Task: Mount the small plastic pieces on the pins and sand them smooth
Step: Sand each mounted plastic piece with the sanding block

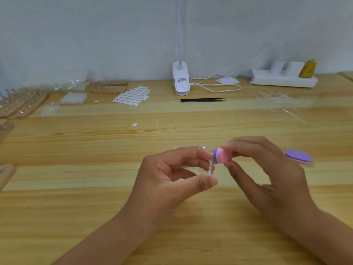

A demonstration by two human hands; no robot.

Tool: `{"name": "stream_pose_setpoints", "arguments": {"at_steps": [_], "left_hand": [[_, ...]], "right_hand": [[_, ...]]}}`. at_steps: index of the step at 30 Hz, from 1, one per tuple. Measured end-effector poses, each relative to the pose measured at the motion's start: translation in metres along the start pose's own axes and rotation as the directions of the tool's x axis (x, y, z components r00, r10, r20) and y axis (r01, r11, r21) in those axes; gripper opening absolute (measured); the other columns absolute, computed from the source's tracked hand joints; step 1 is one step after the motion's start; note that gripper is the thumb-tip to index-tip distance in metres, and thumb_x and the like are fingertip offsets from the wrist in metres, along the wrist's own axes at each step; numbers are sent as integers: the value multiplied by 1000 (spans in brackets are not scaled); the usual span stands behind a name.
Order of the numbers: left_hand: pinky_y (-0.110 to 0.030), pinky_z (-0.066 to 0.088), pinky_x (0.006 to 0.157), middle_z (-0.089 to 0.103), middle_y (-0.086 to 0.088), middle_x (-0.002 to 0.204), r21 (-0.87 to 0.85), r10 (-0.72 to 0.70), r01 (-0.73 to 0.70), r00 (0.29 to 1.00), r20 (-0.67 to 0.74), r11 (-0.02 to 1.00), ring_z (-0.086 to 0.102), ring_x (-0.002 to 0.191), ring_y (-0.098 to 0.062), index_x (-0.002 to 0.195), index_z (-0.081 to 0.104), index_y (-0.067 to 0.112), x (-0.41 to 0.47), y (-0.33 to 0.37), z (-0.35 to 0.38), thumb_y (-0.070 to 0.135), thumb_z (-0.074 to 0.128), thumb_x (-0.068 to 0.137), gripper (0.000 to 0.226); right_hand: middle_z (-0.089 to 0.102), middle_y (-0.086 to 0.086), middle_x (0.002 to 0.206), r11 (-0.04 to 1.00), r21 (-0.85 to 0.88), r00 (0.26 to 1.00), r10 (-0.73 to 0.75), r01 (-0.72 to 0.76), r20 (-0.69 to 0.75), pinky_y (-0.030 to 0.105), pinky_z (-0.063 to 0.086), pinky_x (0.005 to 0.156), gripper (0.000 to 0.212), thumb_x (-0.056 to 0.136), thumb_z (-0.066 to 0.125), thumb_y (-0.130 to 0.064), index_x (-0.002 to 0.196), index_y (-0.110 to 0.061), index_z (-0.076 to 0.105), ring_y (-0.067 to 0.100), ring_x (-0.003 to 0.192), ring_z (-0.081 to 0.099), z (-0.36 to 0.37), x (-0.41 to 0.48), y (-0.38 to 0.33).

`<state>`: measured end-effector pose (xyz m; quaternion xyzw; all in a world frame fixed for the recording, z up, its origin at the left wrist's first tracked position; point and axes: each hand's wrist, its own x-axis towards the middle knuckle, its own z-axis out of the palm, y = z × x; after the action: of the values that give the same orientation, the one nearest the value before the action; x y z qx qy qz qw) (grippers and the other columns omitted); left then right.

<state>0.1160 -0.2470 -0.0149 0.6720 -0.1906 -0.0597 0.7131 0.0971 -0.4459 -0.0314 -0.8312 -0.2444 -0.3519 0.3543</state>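
My left hand (172, 175) pinches a small metal pin (210, 165) between thumb and fingers, above the wooden table (76, 207). The small plastic piece at the pin's top is blurred and hard to make out. My right hand (265, 169) grips a pink, white and purple sanding block (222, 158) and presses its end against the top of the pin. Both hands hover over the middle of the table.
A second purple sanding block (298, 156) lies right of my hands. Far left are wooden pin boards (21, 105); a sheet of white stickers (131, 95), black tweezers (202, 100), a clip lamp (181, 79), a power strip (284, 78) and clear sticks (280, 100) line the back.
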Motion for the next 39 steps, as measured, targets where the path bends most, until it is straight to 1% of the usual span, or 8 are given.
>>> {"name": "stream_pose_setpoints", "arguments": {"at_steps": [3, 6, 8, 17, 23, 27, 31, 39], "left_hand": [[-23, 55, 69, 74, -3, 92, -37, 15, -14, 1000, 11, 999, 70, 84, -13, 91, 79, 21, 3, 1, -1, 22, 84, 60, 32], [-20, 54, 69, 72, -2, 96, -72, 27, -24, 999, 45, 997, 70, 89, -13, 92, 78, 15, 2, 2, 0, 13, 86, 62, 31], [-19, 54, 69, 75, -2, 94, -84, -10, 12, 1000, 21, 996, 71, 87, -12, 90, 78, 15, 2, 1, -1, 7, 87, 61, 32], [-21, 54, 71, 76, 5, 95, 83, 55, -53, 998, -12, 995, 71, 81, -10, 92, 78, 30, 0, 3, 1, 29, 85, 63, 30], [-22, 56, 72, 76, 1, 91, 133, 125, -123, 992, -11, 984, 71, 80, -14, 92, 79, 27, 0, 3, 1, 22, 87, 60, 34], [-24, 56, 69, 75, 1, 86, 175, 112, -100, 992, -59, 979, 70, 75, -15, 85, 78, 24, 0, 3, -2, 25, 88, 57, 30], [-21, 56, 69, 75, 8, 85, 253, 108, -88, 992, -66, 964, 70, 77, -9, 87, 76, 33, 0, 4, 0, 27, 86, 59, 30], [-15, 52, 67, 73, 12, 80, 325, 83, -53, 993, -82, 944, 69, 75, -4, 85, 75, 32, -1, 6, 4, 15, 83, 58, 32]], "right_hand": [[64, -3, 112, 1000, -6, 999, -18, 18, -50, 5, 38, 92, 23, 92, 64, -10, 114, -14, 63, -4, 108, 59, 2, 1, -6], [65, 1, 112, 994, -10, 994, -106, 105, -23, 12, 42, 98, 23, 92, 62, -7, 115, -10, 63, 2, 110, 61, 4, -2, -6], [66, 2, 108, 999, -29, 999, -47, 46, -17, 17, 46, 96, 21, 94, 62, -6, 114, -9, 64, 7, 105, 63, 0, -1, 3], [67, 2, 107, 998, -26, 998, -57, 56, -37, 15, 46, 95, 22, 91, 67, -6, 113, -11, 66, 5, 104, 64, 1, 0, -1], [68, 2, 110, 996, 3, 995, -94, 94, -35, 14, 46, 95, 23, 91, 67, -8, 114, -11, 67, 5, 107, 64, 6, -1, -8], [68, 3, 108, 1000, -11, 1000, -7, 7, -23, 17, 48, 94, 28, 89, 70, -1, 114, -11, 67, 7, 104, 65, 0, 1, 4], [68, 3, 113, 994, 29, 994, -108, 108, -5, 17, 47, 95, 24, 93, 66, -6, 116, -11, 67, 8, 108, 65, 6, -1, -7], [66, 5, 114, 993, -18, 993, -117, 118, 25, 19, 47, 95, 26, 94, 64, -2, 119, -9, 68, 10, 109, 64, 4, -1, -2]]}}
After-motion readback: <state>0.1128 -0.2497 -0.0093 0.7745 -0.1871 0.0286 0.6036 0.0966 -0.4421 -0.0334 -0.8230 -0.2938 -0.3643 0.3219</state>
